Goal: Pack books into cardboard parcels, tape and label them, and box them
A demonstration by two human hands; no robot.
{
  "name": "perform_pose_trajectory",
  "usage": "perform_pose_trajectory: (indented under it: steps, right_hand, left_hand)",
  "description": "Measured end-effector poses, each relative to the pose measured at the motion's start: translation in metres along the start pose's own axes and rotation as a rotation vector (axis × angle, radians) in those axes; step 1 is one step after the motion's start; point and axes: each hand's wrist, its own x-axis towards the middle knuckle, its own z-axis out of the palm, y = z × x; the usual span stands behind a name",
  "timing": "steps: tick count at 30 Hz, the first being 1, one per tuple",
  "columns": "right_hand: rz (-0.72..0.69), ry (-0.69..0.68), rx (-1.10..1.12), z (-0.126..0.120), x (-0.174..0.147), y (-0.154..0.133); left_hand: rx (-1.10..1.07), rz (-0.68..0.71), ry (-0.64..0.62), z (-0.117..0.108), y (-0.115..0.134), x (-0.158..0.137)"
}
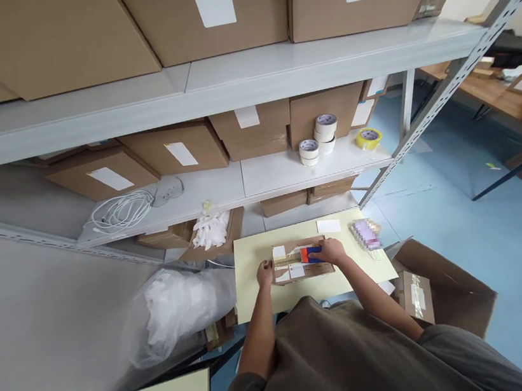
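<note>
A small cardboard box [312,271] with white labels and tape on its upper face lies on the pale yellow table [256,302] in front of me. My right hand [332,251] is closed round a blue and red tape dispenser [304,255], which rests over the middle and right part of the box. At the box's left end is my left hand [265,273], its fingers bent and holding the edge. A strip of tape [281,261] runs along the box between my hands.
A white paper [328,226] and a blurred lilac object [366,235] lie on the table. Tape rolls [309,152] and a coiled white cable [121,212] sit on the shelf ahead. An open carton [460,285] stands right, a filled plastic bag [179,305] left.
</note>
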Motion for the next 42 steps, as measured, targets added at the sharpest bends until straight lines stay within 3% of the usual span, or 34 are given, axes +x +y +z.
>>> perform_pose_trajectory:
  steps: [2, 7, 11, 14, 17, 21, 24, 27, 30, 34, 38, 42]
  right_hand:
    - [0.002, -0.002, 0.005, -0.001, 0.000, 0.000]
    - [0.032, -0.022, -0.003, 0.001, 0.005, -0.008]
    - [0.078, -0.055, 0.003, -0.001, 0.009, -0.008]
    - [0.063, -0.050, 0.023, -0.005, 0.007, 0.007]
    - [0.055, -0.018, 0.027, -0.014, 0.003, 0.043]
    - [0.157, -0.026, -0.023, -0.033, -0.011, 0.125]
    - [0.261, -0.019, -0.016, -0.043, -0.028, 0.185]
    - [0.294, 0.005, 0.019, -0.044, -0.037, 0.212]
    - [0.294, 0.003, 0.048, -0.040, -0.034, 0.202]
    - [0.282, 0.013, 0.094, -0.038, -0.024, 0.161]
    - [0.189, 0.027, 0.146, -0.041, -0.019, 0.096]
    - [0.109, 0.010, 0.170, -0.046, -0.015, 0.010]
  left_hand:
    - [0.069, 0.034, 0.003, 0.000, 0.006, -0.004]
    - [0.106, 0.131, -0.138, 0.017, 0.023, -0.016]
    - [0.142, 0.140, -0.124, 0.033, 0.030, -0.024]
    - [0.195, 0.152, -0.140, 0.046, 0.037, -0.027]
    - [0.240, 0.171, -0.157, 0.062, 0.047, -0.031]
    - [0.292, 0.176, -0.151, 0.078, 0.059, -0.031]
    - [0.319, 0.170, -0.155, 0.079, 0.061, -0.026]
    - [0.295, 0.182, -0.176, 0.074, 0.058, -0.019]
    - [0.228, 0.191, -0.201, 0.063, 0.051, -0.009]
    - [0.115, 0.174, -0.238, 0.039, 0.038, 0.007]
    - [0.074, 0.120, -0.211, 0.008, 0.023, 0.025]
    - [0.124, 0.083, -0.088, -0.029, 0.014, 0.041]
